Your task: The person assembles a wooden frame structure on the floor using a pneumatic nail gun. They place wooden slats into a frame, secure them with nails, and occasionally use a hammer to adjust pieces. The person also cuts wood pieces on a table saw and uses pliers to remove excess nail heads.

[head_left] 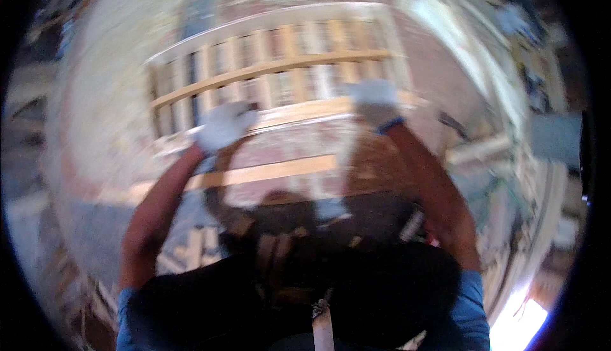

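Two gloved hands on one wooden frame (280,71), centre to upper centre of the picture (whole shot is motion-blurred). Around it: a loose plank (254,174) lying below the frame at mid-picture, more lumber (474,150) at right, patterned floor (95,109) underneath, a tool belt (267,249) at bottom centre. Nothing sits between hands and frame. Both arms reach straight up-frame from the lower edge, bare forearms, blue sleeves. Left hand (223,125) closed over the frame's near rail, left of centre. Right hand (375,103) wrapped on the same rail, right of centre.
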A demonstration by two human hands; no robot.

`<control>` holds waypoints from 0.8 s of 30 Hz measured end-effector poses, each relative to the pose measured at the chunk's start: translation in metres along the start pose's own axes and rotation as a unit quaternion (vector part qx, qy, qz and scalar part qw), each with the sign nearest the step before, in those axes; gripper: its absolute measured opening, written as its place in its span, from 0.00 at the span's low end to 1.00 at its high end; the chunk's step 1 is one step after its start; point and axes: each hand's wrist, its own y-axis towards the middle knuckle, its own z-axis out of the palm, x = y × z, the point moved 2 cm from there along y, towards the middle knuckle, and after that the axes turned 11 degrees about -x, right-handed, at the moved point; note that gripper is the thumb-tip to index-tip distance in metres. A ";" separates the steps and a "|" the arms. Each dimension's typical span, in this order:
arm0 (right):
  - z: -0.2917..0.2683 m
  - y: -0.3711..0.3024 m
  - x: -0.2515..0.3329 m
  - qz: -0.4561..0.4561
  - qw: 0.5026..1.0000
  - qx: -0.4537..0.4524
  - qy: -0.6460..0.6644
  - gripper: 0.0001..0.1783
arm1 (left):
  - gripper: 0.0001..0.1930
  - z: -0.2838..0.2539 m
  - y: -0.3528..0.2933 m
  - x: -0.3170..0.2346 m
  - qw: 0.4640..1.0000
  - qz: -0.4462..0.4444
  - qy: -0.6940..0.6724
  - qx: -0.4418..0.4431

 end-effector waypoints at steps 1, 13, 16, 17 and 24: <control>0.003 -0.004 -0.017 -0.030 0.998 0.039 0.048 0.06 | 0.26 0.017 -0.001 0.008 0.984 0.112 -0.036 -0.131; 0.005 0.026 -0.003 0.106 0.957 0.227 0.149 0.16 | 0.17 -0.015 -0.016 -0.011 0.997 0.011 0.063 -0.033; -0.003 0.031 -0.001 0.135 0.943 0.264 0.151 0.17 | 0.18 -0.011 -0.016 -0.009 0.997 0.023 0.072 -0.034; 0.001 0.029 0.000 0.127 0.944 0.263 0.156 0.17 | 0.18 -0.011 -0.017 -0.006 0.998 0.006 0.061 -0.030; 0.016 0.028 0.026 0.054 0.956 0.232 0.172 0.15 | 0.12 -0.020 -0.031 0.007 0.993 0.010 0.112 -0.025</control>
